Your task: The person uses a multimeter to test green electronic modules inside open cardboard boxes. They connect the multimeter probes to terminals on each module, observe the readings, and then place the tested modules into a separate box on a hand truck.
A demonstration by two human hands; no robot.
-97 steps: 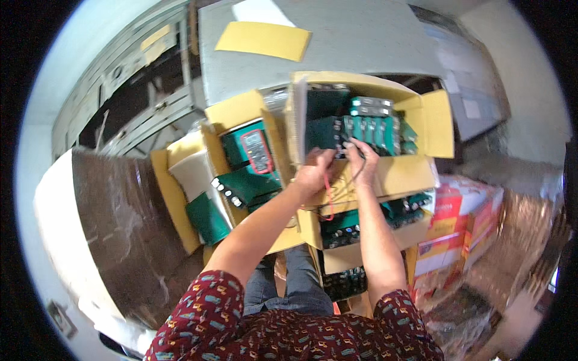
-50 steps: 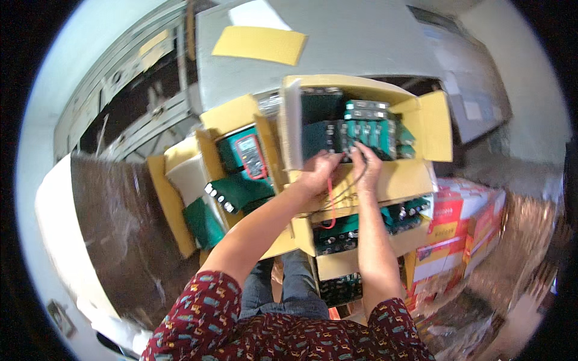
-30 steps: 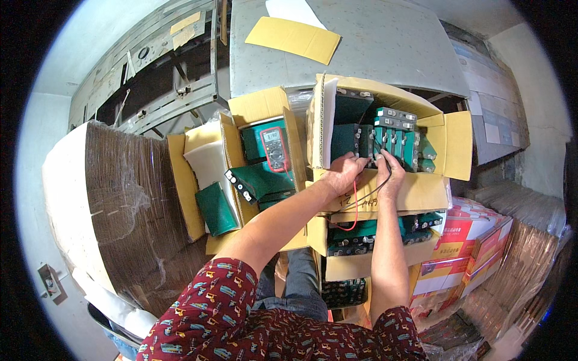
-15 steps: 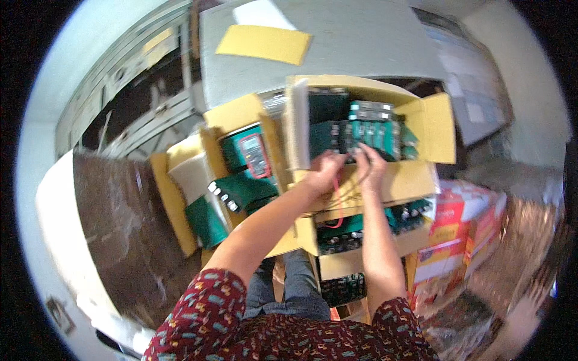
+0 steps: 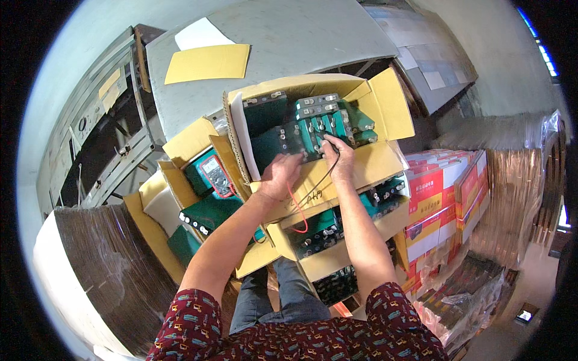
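Note:
An open cardboard box (image 5: 394,108) holds several green blocks (image 5: 310,141) with metal terminals. At its near wall, my left hand (image 5: 282,174) is closed around a red test probe, whose tip is hidden; its red lead (image 5: 301,216) hangs over the wall. My right hand (image 5: 338,157) pinches a black test probe against the terminals of the block row, and its black lead (image 5: 329,174) trails down from the fingers. Left of the box, a multimeter (image 5: 215,172) in a red case rests on green blocks in a smaller carton.
More green blocks fill the lower carton (image 5: 319,265) in front of me. A yellow card (image 5: 208,63) and a white sheet (image 5: 201,35) lie on the grey surface behind. Red and white printed cartons (image 5: 430,192) stack at right, beside bundled flattened cardboard (image 5: 512,180).
My hands, close together before, are now farther apart, the right one shifted toward the right end of the block row. The whole view has swung, so the boxes appear farther left.

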